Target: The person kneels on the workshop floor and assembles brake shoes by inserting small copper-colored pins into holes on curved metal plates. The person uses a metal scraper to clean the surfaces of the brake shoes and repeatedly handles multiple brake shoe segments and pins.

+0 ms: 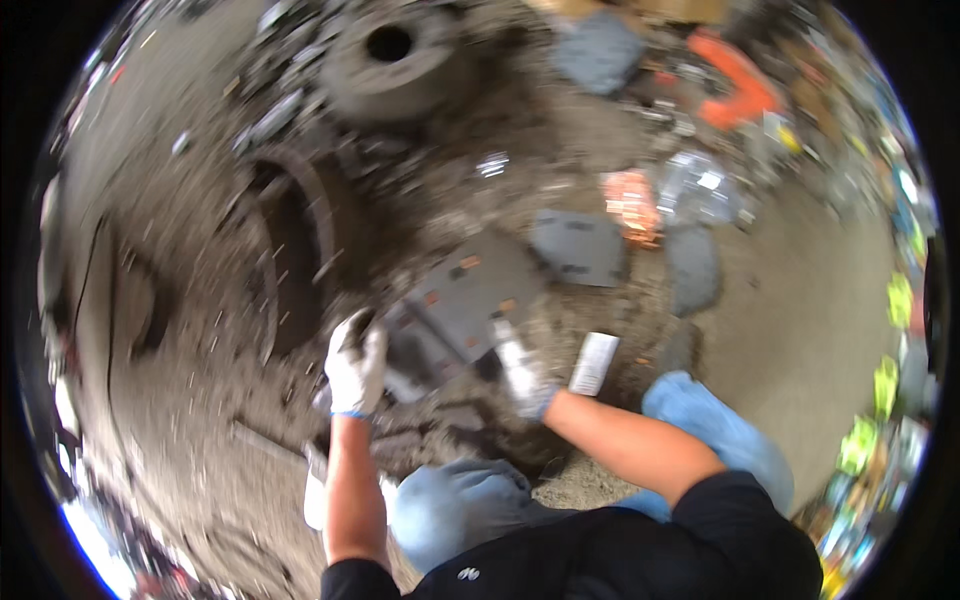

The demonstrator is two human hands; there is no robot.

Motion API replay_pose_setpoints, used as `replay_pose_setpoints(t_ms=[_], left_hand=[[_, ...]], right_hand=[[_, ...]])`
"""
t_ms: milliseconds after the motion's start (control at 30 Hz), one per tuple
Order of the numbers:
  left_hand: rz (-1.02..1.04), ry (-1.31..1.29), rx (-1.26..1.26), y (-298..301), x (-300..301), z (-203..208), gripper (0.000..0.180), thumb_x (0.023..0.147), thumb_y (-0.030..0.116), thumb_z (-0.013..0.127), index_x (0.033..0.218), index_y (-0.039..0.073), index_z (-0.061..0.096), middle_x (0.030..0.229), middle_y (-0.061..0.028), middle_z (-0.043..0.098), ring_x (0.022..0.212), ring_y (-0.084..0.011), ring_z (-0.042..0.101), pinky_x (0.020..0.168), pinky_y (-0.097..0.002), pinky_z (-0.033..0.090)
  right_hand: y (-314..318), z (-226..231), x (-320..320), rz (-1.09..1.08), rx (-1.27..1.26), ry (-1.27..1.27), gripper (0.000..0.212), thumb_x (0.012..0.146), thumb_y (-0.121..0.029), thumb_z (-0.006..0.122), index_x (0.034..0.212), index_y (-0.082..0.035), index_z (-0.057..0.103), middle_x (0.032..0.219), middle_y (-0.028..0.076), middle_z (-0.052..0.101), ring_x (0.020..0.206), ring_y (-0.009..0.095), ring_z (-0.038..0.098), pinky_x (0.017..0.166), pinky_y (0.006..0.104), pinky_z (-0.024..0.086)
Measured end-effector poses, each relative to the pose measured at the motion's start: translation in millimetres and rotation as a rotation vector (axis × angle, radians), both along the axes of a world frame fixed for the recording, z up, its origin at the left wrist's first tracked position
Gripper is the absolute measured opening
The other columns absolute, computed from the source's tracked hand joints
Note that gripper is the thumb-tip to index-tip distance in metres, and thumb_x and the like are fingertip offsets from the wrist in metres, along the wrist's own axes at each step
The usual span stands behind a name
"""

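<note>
A dark grey plate, like a brake lining block (475, 290), lies in front of me with several orange-brown marks on its face. A darker piece (415, 345) sits along its left edge. My left hand (355, 368), in a white glove, is at that piece's left side, its fingers curled toward the thumb; a dark spot shows between them, too blurred to name. At the plate's near right edge is my gloved right hand (520, 372), stretched toward it and smeared by motion. Whether it grips the plate is unclear.
Beyond lie a heavy round brake drum (395, 85) and curved brake shoes (300, 230). To the right are grey plates (578, 247), a copper-coloured bundle (632, 205), clear plastic (700, 187), an orange curved object (735, 80) and a white label-like card (594, 364). A bar (268, 442) lies left.
</note>
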State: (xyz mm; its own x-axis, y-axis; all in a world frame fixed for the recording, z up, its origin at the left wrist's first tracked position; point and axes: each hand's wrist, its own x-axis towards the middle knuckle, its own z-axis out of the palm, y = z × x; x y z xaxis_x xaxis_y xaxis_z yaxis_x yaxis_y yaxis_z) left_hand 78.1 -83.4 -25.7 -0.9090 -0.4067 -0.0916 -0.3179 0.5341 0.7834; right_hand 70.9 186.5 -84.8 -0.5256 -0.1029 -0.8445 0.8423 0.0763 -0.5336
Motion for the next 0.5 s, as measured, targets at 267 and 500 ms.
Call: replay_pose_setpoints(t_ms=[267, 500], left_hand=[[0.149, -0.206, 0.281, 23.3, -47.7, -6.3, 0.036, 0.094, 0.029, 0.084, 0.102, -0.005, 0.078, 0.089, -0.0062, 0.077, 0.081, -0.0114, 0.065, 0.075, -0.0310, 0.054], [0.020, -0.192, 0.049, 44.1, -116.6, 51.6, 0.046, 0.095, 0.040, 0.079, 0.106, -0.005, 0.080, 0.086, -0.0089, 0.078, 0.080, -0.0131, 0.069, 0.075, -0.0330, 0.056]], right_hand=[[-31.6, -17.5, -29.2, -0.243, -0.211, 0.106, 0.071, 0.101, -0.060, 0.068, 0.137, 0.002, 0.070, 0.136, 0.014, 0.072, 0.122, 0.025, 0.064, 0.108, 0.0392, 0.049], [5.7, 67.2, -88.5, -0.432, -0.480, 0.206, 0.048, 0.106, -0.040, 0.072, 0.135, -0.002, 0.069, 0.129, 0.005, 0.070, 0.120, 0.017, 0.062, 0.105, 0.0371, 0.050]])
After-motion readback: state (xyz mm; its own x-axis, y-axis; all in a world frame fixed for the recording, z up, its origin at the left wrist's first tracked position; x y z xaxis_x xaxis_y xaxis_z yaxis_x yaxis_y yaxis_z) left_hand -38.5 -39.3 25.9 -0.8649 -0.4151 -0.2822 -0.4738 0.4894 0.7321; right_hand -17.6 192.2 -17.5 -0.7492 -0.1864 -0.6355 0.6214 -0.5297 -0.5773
